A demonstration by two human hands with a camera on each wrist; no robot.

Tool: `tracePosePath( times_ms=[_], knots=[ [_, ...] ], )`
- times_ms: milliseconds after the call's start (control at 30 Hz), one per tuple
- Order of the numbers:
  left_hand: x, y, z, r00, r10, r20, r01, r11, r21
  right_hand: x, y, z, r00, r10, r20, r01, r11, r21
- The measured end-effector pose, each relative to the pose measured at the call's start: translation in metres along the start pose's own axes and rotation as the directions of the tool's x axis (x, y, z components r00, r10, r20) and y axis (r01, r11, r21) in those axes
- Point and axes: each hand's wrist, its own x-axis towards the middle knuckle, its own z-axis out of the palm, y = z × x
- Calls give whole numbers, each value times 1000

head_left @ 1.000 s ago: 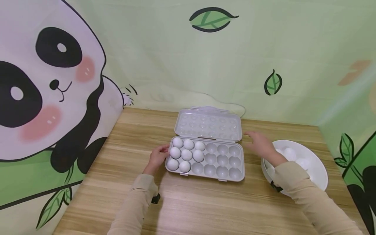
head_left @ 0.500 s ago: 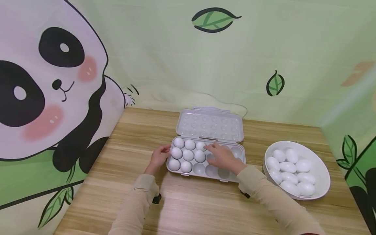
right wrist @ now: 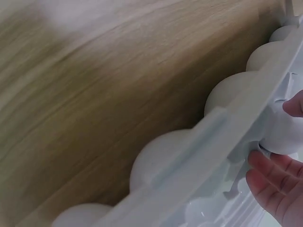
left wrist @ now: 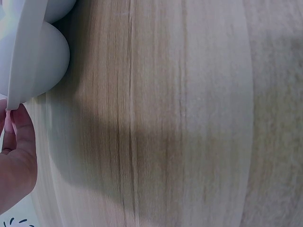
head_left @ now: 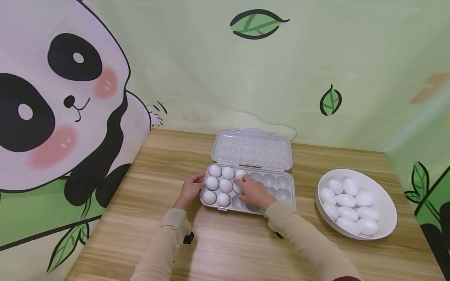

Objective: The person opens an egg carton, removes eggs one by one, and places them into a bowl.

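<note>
A pale grey plastic egg box (head_left: 258, 208) lies open on the wooden table, its lid (head_left: 251, 149) folded back behind. White eggs (head_left: 223, 200) fill the cups at its left, and cups farther right hold nothing. My left hand (head_left: 191, 190) pinches the rim at the left end, thumb and fingers meeting on it in the left wrist view. Over the middle of the box is my right hand (head_left: 256, 191). In the right wrist view its thumb and fingers lie on either side of a seated egg (right wrist: 282, 135), which the hand partly covers in the head view.
To the right of the box stands a white bowl (head_left: 389, 220) with several more white eggs (head_left: 345, 200). A cloth backdrop (head_left: 197, 70) printed with a panda and leaves hangs behind the table and at its sides.
My right hand has come left from beside the bowl, over the egg box, and on to an egg in the third column. The left hand keeps its grip on the rim.
</note>
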Motion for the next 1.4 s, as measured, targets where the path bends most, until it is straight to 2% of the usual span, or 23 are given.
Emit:
tracePosePath(
  times_ms=[133,367,567,800,900,933,1033,1133,1167,1267,1400],
  knots=[
    [0,0,0,1000,0,-3,0,1000,-7,2,-3,1,999,20,-42,-20,1000,3],
    [1,-2,0,1000,12,-7,-12,1000,-6,4,-6,5,997,37,-63,-38,999,-13],
    [-2,-3,0,1000,6,-6,-6,1000,-17,1,-6,8,992,86,-87,-79,993,83],
    [2,-5,1,1000,-3,-10,3,1000,-23,4,-6,-5,973,202,-116,-164,947,278],
    [5,-9,1,1000,14,-6,-15,999,-48,4,-4,-13,967,222,-124,-174,933,315],
    [8,-14,1,998,58,-4,-58,995,-80,3,-4,-16,966,227,-124,-176,928,327],
    [9,-16,1,997,72,2,-71,993,-91,1,-1,-25,962,245,-119,-190,915,355],
    [7,-12,1,998,62,-6,-62,995,-77,-1,3,-35,955,278,-100,-215,887,407],
    [3,-6,1,1000,22,-9,-22,999,-46,-1,5,-38,953,289,-93,-225,877,425],
    [0,-2,0,1000,26,-6,-26,999,-27,-4,13,-48,945,316,-80,-244,849,470],
    [0,-2,0,1000,21,2,-21,1000,-17,-8,26,-62,942,325,-87,-239,829,506]
  ],
)
